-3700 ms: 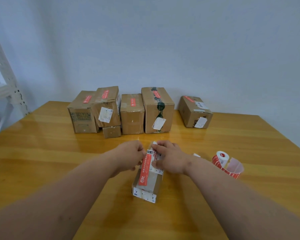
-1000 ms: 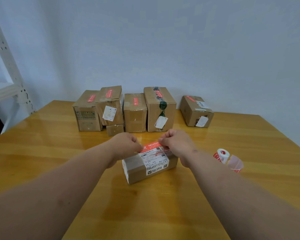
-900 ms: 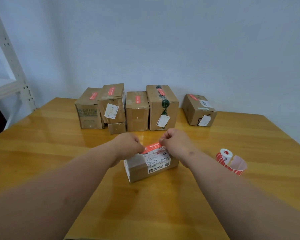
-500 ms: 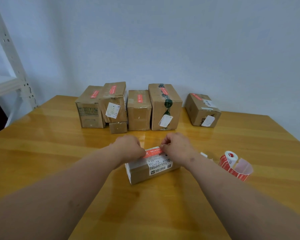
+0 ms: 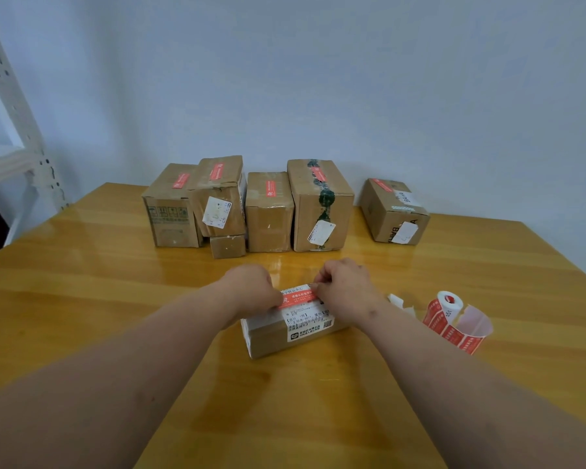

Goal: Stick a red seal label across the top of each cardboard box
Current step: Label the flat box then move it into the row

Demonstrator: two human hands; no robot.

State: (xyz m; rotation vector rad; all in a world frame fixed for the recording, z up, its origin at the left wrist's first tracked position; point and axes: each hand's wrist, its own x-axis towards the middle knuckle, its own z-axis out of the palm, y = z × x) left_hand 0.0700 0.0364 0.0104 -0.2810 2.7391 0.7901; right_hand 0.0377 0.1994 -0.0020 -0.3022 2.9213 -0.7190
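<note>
Both forearms reach forward from the bottom corners and meet at a small box (image 5: 286,328) lying near the middle of the wooden table (image 5: 82,299). Left hand (image 5: 251,291) is curled knuckles-up, fingers tucked onto the left end of the red label (image 5: 298,297) on the box top. Right hand (image 5: 347,291) is curled too, fingertips pinching the label's right end at the far top edge. The label lies across the box top above a white shipping sticker (image 5: 310,324). A label roll (image 5: 449,314) with a loose strip sits on the table to the right, apart from the box. Six boxes (image 5: 268,211) stand along the far edge by the wall; five show red labels on top.
</note>
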